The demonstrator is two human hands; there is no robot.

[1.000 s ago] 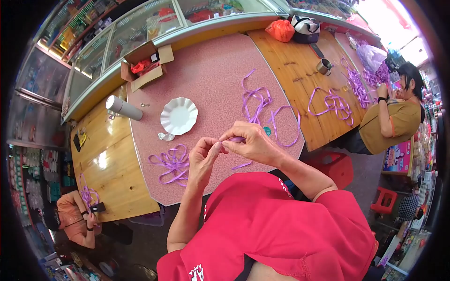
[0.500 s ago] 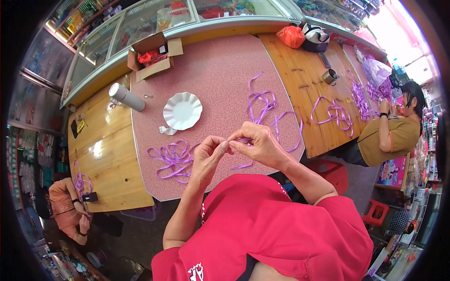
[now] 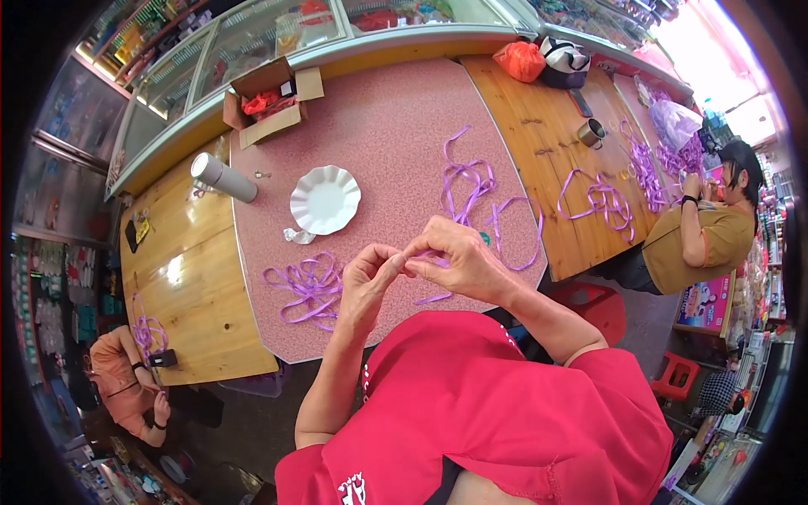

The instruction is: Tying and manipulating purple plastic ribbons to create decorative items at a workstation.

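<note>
Over the near edge of the pink tabletop, my left hand (image 3: 370, 276) and my right hand (image 3: 459, 259) meet fingertip to fingertip. Both are closed in a pinch on a thin purple ribbon (image 3: 433, 299), part of which hangs below my right hand. The exact spot they grip is hidden by the fingers. Left of my left hand lies a loose heap of the same purple ribbon (image 3: 305, 289). Beyond my right hand, more ribbon (image 3: 468, 187) trails in loops across the table. A small green thing (image 3: 486, 239) peeks out beside the right knuckles.
A white scalloped plate (image 3: 326, 200), crumpled white paper (image 3: 299, 236), a grey flask (image 3: 224, 178) and an open cardboard box (image 3: 273, 105) stand farther back. A metal mug (image 3: 591, 133) is on the right. Co-workers sit at right (image 3: 703, 231) and left (image 3: 122, 379) with purple ribbon.
My hands stay pinched together, with a slight shift of the fingers. The green thing now shows beside my right hand. The left co-worker's hands have moved apart a little.
</note>
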